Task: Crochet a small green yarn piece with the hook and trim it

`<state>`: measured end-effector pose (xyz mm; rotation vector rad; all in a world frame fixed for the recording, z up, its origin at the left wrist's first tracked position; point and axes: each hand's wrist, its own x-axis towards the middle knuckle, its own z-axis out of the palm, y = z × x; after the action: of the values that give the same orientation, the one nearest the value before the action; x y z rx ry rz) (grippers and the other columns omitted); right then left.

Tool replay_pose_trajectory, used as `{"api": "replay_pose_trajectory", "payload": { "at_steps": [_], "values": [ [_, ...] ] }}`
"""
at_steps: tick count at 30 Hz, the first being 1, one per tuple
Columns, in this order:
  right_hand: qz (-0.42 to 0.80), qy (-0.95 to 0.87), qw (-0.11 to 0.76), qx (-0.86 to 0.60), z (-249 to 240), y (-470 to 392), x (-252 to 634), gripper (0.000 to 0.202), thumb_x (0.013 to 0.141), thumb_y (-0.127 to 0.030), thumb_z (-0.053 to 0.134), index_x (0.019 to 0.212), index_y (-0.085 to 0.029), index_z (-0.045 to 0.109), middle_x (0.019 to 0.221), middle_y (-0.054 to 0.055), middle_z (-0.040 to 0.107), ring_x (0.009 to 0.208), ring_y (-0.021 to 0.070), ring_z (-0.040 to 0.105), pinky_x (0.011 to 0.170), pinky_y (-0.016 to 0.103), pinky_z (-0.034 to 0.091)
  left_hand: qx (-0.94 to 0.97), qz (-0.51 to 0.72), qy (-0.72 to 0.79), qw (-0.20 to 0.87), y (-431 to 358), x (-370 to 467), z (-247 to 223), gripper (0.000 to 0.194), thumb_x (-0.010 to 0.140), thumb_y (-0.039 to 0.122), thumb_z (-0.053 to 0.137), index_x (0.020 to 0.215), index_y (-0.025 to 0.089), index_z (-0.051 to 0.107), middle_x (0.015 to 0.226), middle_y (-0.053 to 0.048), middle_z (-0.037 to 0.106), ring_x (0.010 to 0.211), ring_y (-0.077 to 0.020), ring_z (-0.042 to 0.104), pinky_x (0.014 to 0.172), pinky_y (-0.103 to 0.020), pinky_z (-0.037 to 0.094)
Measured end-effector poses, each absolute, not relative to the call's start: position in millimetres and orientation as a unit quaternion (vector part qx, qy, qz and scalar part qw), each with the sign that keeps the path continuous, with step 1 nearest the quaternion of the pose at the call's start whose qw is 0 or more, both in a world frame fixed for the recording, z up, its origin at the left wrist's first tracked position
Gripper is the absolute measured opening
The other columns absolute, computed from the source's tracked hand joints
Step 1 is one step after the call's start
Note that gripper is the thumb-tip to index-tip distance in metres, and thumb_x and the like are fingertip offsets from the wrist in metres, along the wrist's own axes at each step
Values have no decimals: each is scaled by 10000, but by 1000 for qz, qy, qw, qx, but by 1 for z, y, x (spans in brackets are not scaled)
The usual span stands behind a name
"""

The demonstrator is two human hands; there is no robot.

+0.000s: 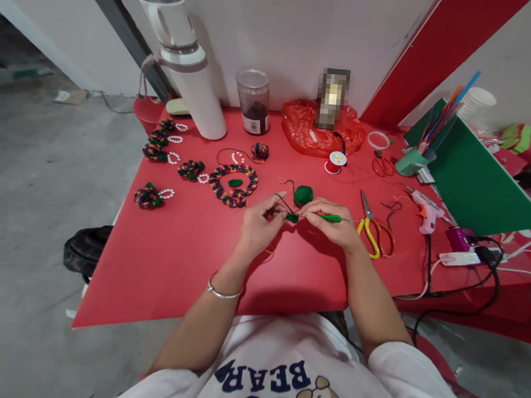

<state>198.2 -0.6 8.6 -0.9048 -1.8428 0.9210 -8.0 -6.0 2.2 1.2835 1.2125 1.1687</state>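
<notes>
The small green crochet piece (292,218), mid-frame above the red counter (171,265), looks only partly worked, though fingers hide some of it; the left hand's (259,224) grip pinches it, the right hand's (335,228) the hook (331,218). Beyond sits green yarn (303,195); toward the left, beaded clusters (147,197) seem finished beside a braided ring (216,190).

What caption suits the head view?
Left hand holding a small green yarn piece, right hand a green-handled tool, over a red table.
</notes>
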Motion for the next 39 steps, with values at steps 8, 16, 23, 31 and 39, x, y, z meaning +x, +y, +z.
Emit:
{"api": "replay_pose_trajectory", "payload": {
  "at_steps": [8,16,23,31,39],
  "values": [
    [260,-780,452,-345,6,0,189,153,985,-292,630,900,-235,744,930,47,781,895,187,721,866,382,570,458,516,504,519,-3,-7,-2,453,700,159,717,1151,130,736,755,-3,742,672,-130,707,679,-248,576],
    [126,-817,469,-312,-7,-4,173,121,970,-211,635,1033,-237,735,1004,69,796,943,205,720,839,405,575,379,551,503,547,0,-9,-6,555,627,210,796,1167,115,711,736,-15,751,634,-151,717,613,-266,591],
    [74,-824,463,-318,-14,-5,170,183,950,-195,653,1106,-252,728,1116,83,771,986,222,689,862,426,582,387,550,490,555,-1,-9,-1,614,620,209,816,1217,125,698,727,-16,744,616,-144,702,589,-248,566],
    [112,-814,476,-314,-16,-4,168,167,977,-226,629,1105,-252,732,1127,82,768,1004,215,686,896,426,579,508,547,502,435,1,-10,-6,488,686,179,740,1174,160,730,937,-50,743,664,-103,654,692,-257,562],
    [172,-813,460,-313,-16,-1,175,163,986,-260,625,1110,-276,728,1132,69,771,1038,216,699,942,445,563,621,493,486,369,-5,-10,8,435,742,137,699,1167,218,756,1029,-64,778,770,-164,692,807,-305,571]
  ]
}}
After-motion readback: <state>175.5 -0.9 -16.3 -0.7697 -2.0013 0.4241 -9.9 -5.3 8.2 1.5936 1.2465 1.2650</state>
